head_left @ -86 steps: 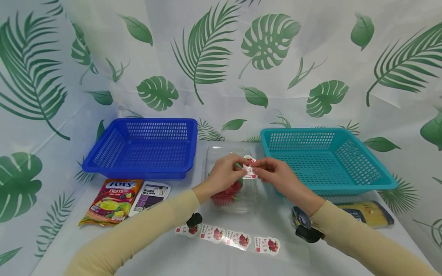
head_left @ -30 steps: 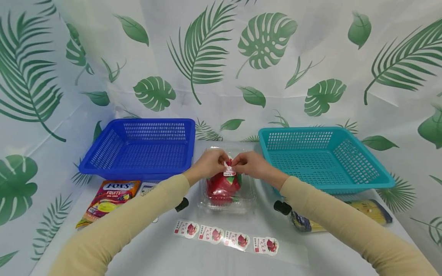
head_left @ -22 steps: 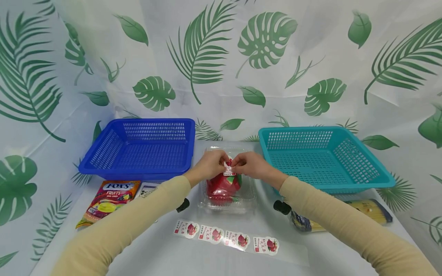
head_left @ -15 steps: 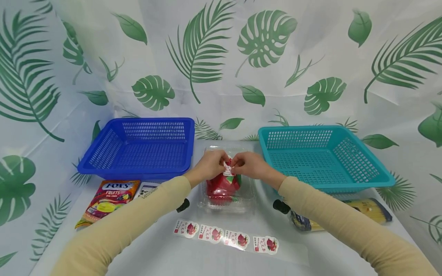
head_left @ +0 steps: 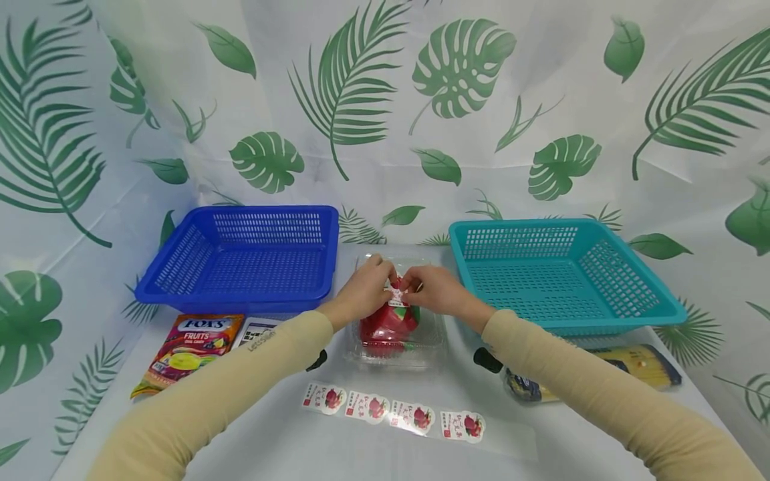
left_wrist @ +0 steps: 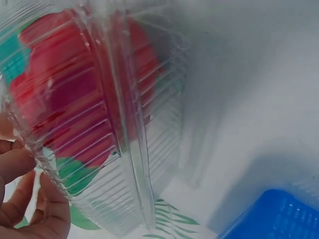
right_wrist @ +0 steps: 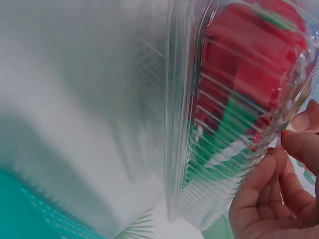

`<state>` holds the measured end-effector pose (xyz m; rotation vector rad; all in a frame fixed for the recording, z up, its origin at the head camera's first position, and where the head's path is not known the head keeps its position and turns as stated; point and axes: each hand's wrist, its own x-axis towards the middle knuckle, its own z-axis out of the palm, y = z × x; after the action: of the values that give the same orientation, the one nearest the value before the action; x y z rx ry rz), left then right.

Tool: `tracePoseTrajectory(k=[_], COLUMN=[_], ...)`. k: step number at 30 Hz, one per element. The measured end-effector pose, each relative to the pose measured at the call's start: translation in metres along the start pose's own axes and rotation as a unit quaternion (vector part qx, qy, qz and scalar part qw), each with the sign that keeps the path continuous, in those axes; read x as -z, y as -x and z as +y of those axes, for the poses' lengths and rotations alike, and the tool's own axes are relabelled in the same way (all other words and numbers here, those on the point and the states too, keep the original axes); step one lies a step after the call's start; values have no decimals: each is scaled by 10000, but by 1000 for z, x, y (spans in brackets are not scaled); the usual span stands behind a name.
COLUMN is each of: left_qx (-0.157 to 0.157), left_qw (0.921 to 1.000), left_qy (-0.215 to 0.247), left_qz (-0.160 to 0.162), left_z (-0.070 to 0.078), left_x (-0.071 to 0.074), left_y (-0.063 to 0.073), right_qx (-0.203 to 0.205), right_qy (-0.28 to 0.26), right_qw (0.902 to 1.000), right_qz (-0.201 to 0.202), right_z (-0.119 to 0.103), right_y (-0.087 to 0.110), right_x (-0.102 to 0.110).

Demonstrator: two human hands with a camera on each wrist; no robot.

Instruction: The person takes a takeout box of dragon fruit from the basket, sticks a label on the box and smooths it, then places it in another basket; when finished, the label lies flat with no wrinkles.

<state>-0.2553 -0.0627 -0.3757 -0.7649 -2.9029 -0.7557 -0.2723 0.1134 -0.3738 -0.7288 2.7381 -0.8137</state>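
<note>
A clear plastic clamshell box stands in the middle of the table, with red and green fruit inside. Over its lid, a small white fruit-label sticker lies between both hands. My left hand pinches the sticker's left side with curled fingers. From the other side, my right hand pinches its right edge. In the wrist views the fingertips are close against the top of the box, and the sticker itself is mostly hidden there.
A strip of several stickers lies in front of the box. Back left is a blue basket, back right a teal basket. A candy bag and a white-purple package lie left; a yellow pasta pack lies right.
From the box's right side, both hands have brought the sticker left and down onto the lid. In the last half second the left fingers have shifted slightly; the right hand barely moves.
</note>
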Motion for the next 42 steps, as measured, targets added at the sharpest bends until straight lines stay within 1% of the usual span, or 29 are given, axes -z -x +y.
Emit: tracePoseTrajectory(k=[3, 6, 13, 16, 20, 23, 28, 30, 35, 39, 42], left_qx=[-212, -271, -279, -126, 261, 430, 469, 519, 619, 583, 499], left_qw=[9997, 9995, 9987, 9979, 9939, 9914, 9928, 9923, 9883, 9840, 9816], left_qy=[-96, -122, -149, -21, 408, 595, 465, 480, 687, 913, 1091], left_qz=[47, -74, -399, -643, -993, -1079, -1001, -1015, -1214, -1413, -1485], left_z=[0, 0, -3, -4, -6, -8, -12, -13, -12, -14, -16], left_x=[0, 0, -1, 1, 5, 5, 0, -1, 1, 6, 9], left_y=[0, -1, -5, -8, -11, -14, -17, -17, -17, -17, -16], right_qx=[102, 139, 57, -9, -122, -162, -130, -125, -65, 89, 120], right_qy=[110, 150, -165, -243, -265, -168, 17, 20, -60, -82, -197], right_qw=[9998, 9997, 9997, 9995, 9992, 9993, 9994, 9992, 9990, 9988, 9980], right_qz=[144, 167, -151, -204, -282, -283, -330, -380, -441, -479, -590], right_z=[-1, 0, 3, 3, 3, 3, 3, 3, 4, 8, 10], right_y=[1, 0, 0, 0, 0, -2, -4, -4, -5, -4, -3], right_x=[0, 1, 2, 2, 2, 2, 2, 3, 4, 5, 6])
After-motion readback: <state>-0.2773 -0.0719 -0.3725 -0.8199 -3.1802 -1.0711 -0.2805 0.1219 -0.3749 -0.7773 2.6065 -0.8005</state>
